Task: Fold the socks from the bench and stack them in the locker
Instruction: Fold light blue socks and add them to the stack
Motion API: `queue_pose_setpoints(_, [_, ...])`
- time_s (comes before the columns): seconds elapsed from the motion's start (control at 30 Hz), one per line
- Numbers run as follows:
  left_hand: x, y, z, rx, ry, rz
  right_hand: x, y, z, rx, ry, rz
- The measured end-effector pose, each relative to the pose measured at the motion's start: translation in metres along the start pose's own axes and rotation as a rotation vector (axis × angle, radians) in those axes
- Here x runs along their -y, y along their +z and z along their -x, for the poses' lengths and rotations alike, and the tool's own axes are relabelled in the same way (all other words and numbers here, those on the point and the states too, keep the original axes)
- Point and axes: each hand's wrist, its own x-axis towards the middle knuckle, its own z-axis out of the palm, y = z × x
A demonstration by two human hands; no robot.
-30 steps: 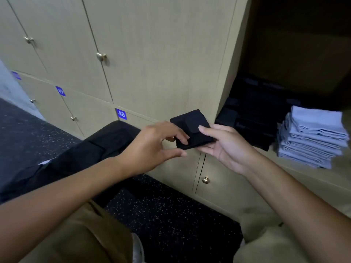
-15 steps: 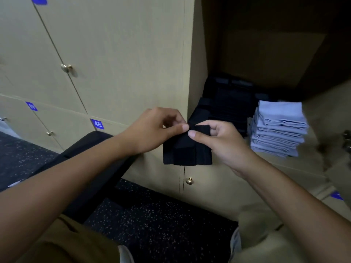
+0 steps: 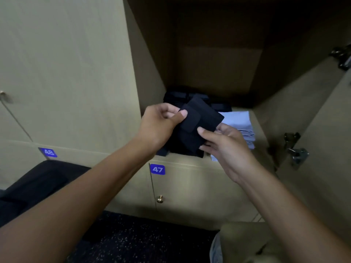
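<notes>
Currently, both hands hold one folded black sock (image 3: 201,120) at the locker (image 3: 218,73) opening: left hand (image 3: 161,124) pinches its upper-left edge, right hand (image 3: 226,147) grips its lower-right corner. Inside, a black stack (image 3: 190,95) sits at the left wall, a light-blue stack (image 3: 241,122) beside it. Placement appears pending; the remaining bench socks cannot be seen.

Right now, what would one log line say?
stage: placing | left hand: pinches folded black sock | right hand: holds it | location: over black stack, open locker
</notes>
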Motion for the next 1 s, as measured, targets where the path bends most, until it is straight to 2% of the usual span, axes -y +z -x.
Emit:
queue_pose_setpoints(0.17, [0.004,0.044,-0.031,0.090,0.036,0.048,0.010,-0.037,-0.012,-0.180,-0.047,0.071])
queue_pose_setpoints(0.23, [0.006,0.058,-0.045,0.111,0.074,-0.017,0.018,-0.054,-0.020,-0.271,-0.054,0.077])
queue_pose_setpoints(0.33, [0.015,0.070,-0.066,0.166,0.262,-0.286,0.031,-0.078,-0.035,-0.371,-0.085,0.086])
queue_pose_setpoints(0.4, [0.021,0.076,-0.079,0.263,0.398,-0.493,0.037,-0.089,-0.047,-0.439,-0.093,0.104])
queue_pose_setpoints(0.47, [0.025,0.083,-0.091,0.387,0.457,-0.697,0.041,-0.099,-0.060,-0.506,-0.098,0.101])
queue_pose_setpoints(0.57, [0.028,0.095,-0.100,0.546,0.451,-0.893,0.044,-0.108,-0.079,-0.538,-0.093,0.119])
queue_pose_setpoints(0.73, [0.040,0.108,-0.104,0.729,0.431,-0.996,0.051,-0.113,-0.121,-0.607,0.028,0.082])
queue_pose_setpoints(0.83, [0.048,0.111,-0.103,0.764,0.445,-1.053,0.059,-0.110,-0.146,-0.623,0.092,0.093])
queue_pose_setpoints(1.0, [0.057,0.116,-0.101,0.780,0.489,-1.083,0.062,-0.106,-0.195,-0.541,0.199,0.305])
